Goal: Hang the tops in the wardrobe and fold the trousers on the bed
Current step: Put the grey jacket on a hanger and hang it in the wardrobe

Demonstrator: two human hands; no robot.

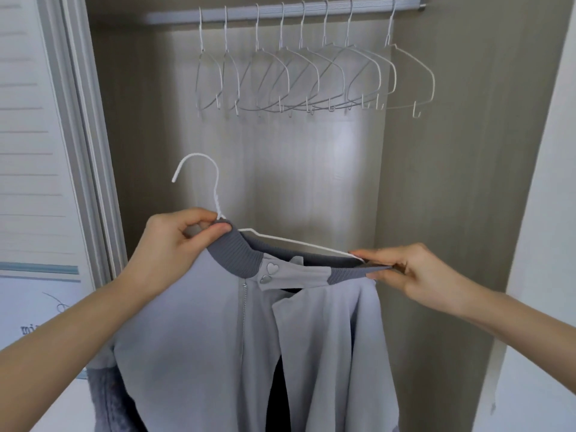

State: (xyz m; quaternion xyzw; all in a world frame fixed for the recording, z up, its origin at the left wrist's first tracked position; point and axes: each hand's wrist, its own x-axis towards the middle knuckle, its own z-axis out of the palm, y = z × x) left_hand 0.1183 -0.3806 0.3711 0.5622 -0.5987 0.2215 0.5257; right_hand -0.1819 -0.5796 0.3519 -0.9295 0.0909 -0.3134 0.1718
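A person stands at an open wardrobe, fitting a pale grey zip-front top onto a white wire hanger held well below the rail. The left hand pinches the dark ribbed collar together with the hanger at the base of its hook; the right hand pinches the far end of the collar, drawn taut beside the hanger's right arm. Both sets of fingers are clenched on cloth, neither released.

The risk lies at the right: the hanger's arm appears to ride above the stretched collar rather than inside the shoulder (the wire shows bare from neck to tip), so letting go now would likely let that side slide off and the top slump. The open front, fastened only by a tab with two heart-shaped buttons, gives the garment room to twist as it is lifted. Above, a row of empty hangers crowds the rail, and the raised hook could snag one unless it is steered to the clear stretch at the left. No trousers or bed are in view.
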